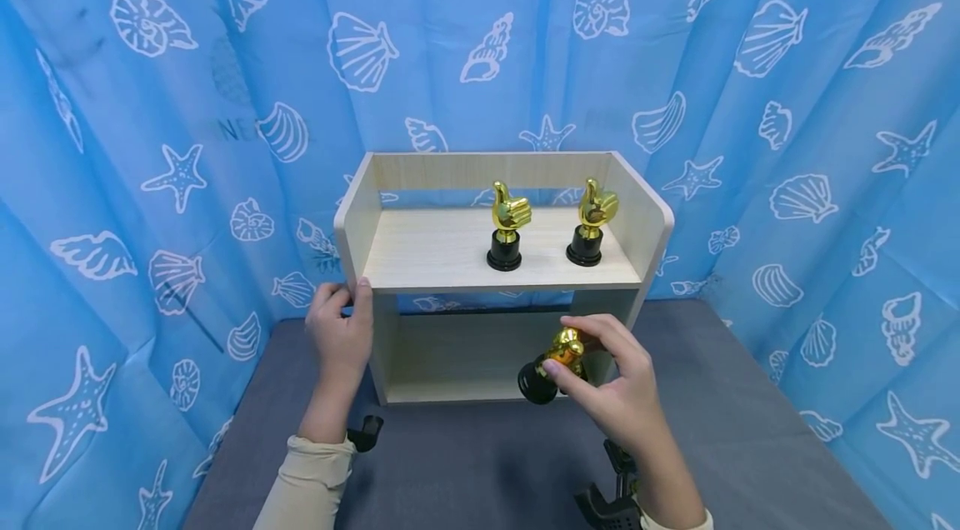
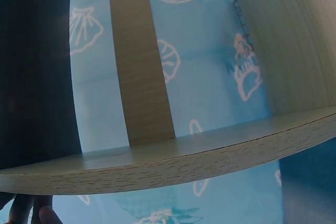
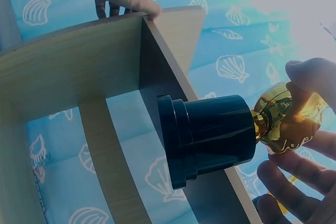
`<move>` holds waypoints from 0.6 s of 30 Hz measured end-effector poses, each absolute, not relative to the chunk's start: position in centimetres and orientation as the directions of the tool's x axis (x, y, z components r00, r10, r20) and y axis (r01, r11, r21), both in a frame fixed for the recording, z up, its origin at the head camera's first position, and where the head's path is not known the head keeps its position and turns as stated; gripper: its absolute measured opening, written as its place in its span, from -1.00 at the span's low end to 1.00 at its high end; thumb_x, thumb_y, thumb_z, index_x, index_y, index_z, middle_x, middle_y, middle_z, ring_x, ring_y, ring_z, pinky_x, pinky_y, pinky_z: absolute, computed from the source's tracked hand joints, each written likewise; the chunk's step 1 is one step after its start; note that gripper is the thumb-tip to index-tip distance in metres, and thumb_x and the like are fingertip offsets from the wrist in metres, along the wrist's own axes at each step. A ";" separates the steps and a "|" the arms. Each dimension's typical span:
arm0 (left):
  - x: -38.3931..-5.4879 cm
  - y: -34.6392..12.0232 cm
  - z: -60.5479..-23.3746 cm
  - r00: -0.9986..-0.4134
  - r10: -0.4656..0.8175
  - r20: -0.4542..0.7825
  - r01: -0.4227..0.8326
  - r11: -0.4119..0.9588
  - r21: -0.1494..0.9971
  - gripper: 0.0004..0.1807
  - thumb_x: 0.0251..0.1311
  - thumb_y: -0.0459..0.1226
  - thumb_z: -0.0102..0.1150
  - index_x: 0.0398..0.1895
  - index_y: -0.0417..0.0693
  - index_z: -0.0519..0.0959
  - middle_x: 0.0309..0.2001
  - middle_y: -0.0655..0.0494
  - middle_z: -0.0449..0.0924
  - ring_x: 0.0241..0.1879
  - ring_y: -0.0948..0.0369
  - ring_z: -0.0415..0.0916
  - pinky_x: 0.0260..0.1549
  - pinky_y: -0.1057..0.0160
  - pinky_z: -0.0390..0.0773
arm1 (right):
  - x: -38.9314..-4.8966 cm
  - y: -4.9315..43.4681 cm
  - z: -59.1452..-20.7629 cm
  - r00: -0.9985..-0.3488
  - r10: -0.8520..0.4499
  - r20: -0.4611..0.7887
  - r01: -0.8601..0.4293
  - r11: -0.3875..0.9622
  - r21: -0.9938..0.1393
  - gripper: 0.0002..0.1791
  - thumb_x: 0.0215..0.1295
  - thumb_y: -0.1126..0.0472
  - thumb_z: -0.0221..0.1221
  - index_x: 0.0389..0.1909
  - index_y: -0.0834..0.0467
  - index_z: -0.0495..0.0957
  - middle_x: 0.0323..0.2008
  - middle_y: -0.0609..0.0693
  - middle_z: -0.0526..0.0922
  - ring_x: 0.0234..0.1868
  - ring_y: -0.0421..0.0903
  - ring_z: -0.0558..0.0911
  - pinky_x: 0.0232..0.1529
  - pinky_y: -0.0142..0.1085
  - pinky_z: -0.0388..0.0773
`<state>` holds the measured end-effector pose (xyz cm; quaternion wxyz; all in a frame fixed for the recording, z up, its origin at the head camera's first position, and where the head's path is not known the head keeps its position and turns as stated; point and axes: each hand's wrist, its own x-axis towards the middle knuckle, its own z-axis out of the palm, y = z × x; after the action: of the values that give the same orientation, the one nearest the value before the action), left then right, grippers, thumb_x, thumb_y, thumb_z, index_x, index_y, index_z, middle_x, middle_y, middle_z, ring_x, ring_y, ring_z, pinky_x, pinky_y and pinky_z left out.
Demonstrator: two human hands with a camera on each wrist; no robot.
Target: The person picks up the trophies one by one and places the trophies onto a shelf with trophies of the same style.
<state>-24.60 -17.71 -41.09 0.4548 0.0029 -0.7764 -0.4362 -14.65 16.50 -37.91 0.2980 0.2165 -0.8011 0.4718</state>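
My right hand [image 1: 618, 376] grips a gold thumbs-up trophy [image 1: 566, 347] by its gold top, in front of the shelf's lower opening. The trophy is tilted, its black base [image 3: 207, 137] pointing left in the head view. My left hand [image 1: 341, 334] holds the left side panel of the pale wooden shelf [image 1: 435, 251] near the middle board's front corner. In the left wrist view only a few fingertips [image 2: 44, 213] show, beside the panel edge. Two like trophies stand upright on the upper board: one near the middle [image 1: 506, 230], one at the right [image 1: 592, 222].
The shelf stands on a dark grey tabletop [image 1: 450, 463]. Behind and around it hangs a blue curtain [image 1: 450, 5] with white shells and starfish. The side panels [image 1: 647, 222] rise above the upper board, and the lower compartment is open at the front.
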 end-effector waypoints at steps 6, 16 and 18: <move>-24.5 -17.6 -41.0 -0.591 -0.402 0.700 0.397 0.611 0.685 -0.52 0.50 -0.08 0.22 -0.37 -0.36 0.76 -0.22 -0.18 0.62 -0.22 -0.07 0.63 -0.36 0.01 0.54 | -14.7 16.1 -38.0 -0.681 -0.056 0.730 -0.675 0.432 -0.597 -0.34 -0.01 0.44 0.58 0.17 0.03 0.70 -0.03 0.02 0.72 -0.08 -0.26 0.60 0.01 -0.51 0.54; -24.6 -17.6 -41.1 -0.581 -0.406 0.705 0.396 0.616 0.681 -0.57 0.49 -0.09 0.23 -0.34 -0.32 0.76 -0.23 -0.19 0.60 -0.26 -0.09 0.61 -0.37 -0.06 0.53 | -14.9 16.0 -37.7 -0.726 -0.060 0.685 -0.629 0.459 -0.627 -0.40 0.05 0.38 0.58 0.16 0.04 0.70 -0.01 -0.04 0.71 -0.07 -0.22 0.61 -0.03 -0.41 0.59; -24.6 -17.6 -41.1 -0.579 -0.407 0.707 0.398 0.616 0.680 -0.57 0.48 -0.09 0.23 -0.33 -0.32 0.77 -0.23 -0.18 0.60 -0.26 -0.08 0.61 -0.37 -0.06 0.53 | -14.9 15.9 -37.6 -0.724 -0.053 0.688 -0.631 0.452 -0.630 -0.40 0.04 0.38 0.59 0.15 0.05 0.70 -0.01 -0.01 0.71 -0.07 -0.22 0.61 -0.02 -0.44 0.58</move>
<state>-24.59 -17.64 -41.15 0.4588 0.0028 -0.7729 -0.4384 -14.92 15.90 -37.58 0.3029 0.2148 -0.7963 0.4776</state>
